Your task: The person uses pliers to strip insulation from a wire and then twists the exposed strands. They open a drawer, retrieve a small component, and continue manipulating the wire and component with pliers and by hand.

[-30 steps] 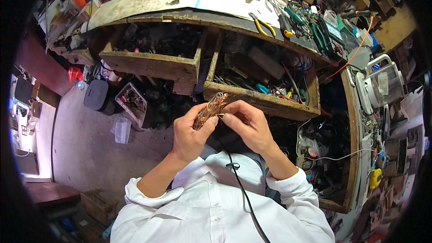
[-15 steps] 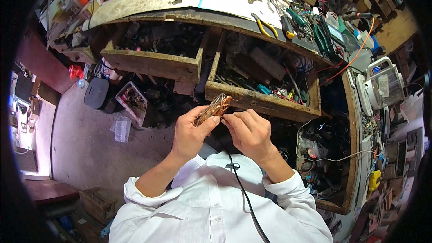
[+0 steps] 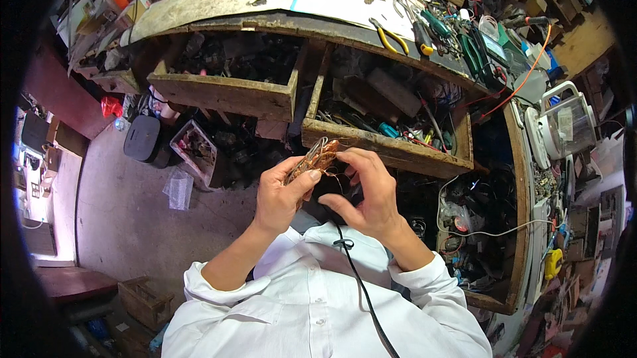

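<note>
A tangled, elongated bundle of coppery metal wire (image 3: 320,157), with some greyish strands along its upper side, sits in the middle of the view, held up in front of the person's chest. Its surface is glinting, springy and uneven, and fine hair-like filaments stray from its edges. The long axis runs from about eight o'clock to two o'clock; the freer, frayed end points to two, away from the body, while the lower end sinks into the left hand (image 3: 279,193). That hand, at the bundle's eight o'clock, grasps it between thumb and curled fingers.

The right hand (image 3: 369,196), at the bundle's four o'clock, has its thumb and forefinger parted. The forefinger's tip lies close to the bundle's side; whether it touches a strand is hard to tell at this scale.

Around the bundle, an open, rough-grained wooden drawer with tools inside (image 3: 398,156) lies toward two o'clock, and a second open wooden drawer with dark contents (image 3: 219,96) toward ten. Yellow-and-black-handled metal pliers (image 3: 391,41) rest on the bench at one o'clock. A smooth black cord (image 3: 362,285) trails down the crinkled white cotton-like shirt (image 3: 279,328) toward five.
</note>
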The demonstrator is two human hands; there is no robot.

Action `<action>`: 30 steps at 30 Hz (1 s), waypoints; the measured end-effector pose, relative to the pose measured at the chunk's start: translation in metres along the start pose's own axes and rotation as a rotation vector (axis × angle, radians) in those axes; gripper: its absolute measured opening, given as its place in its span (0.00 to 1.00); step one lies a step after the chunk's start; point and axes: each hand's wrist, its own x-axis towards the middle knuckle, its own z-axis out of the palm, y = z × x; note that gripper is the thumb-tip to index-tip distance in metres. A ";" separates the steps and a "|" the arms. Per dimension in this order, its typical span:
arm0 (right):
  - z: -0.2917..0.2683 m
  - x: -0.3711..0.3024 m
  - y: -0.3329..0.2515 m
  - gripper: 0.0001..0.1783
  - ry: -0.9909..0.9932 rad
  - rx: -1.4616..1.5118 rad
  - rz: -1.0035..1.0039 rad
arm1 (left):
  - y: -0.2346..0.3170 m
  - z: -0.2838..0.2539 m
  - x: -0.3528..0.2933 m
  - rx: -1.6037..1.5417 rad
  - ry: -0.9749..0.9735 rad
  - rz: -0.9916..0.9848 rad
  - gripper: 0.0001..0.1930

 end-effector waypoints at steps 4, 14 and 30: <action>0.003 -0.001 0.010 0.25 0.086 -0.217 -0.314 | 0.004 -0.003 0.002 -0.001 -0.036 -0.112 0.14; 0.011 -0.013 0.011 0.10 -0.154 1.594 1.131 | -0.005 0.005 -0.006 0.433 0.008 0.293 0.19; 0.003 -0.001 0.001 0.07 -0.112 0.185 0.136 | -0.001 0.001 -0.002 0.450 0.019 0.109 0.17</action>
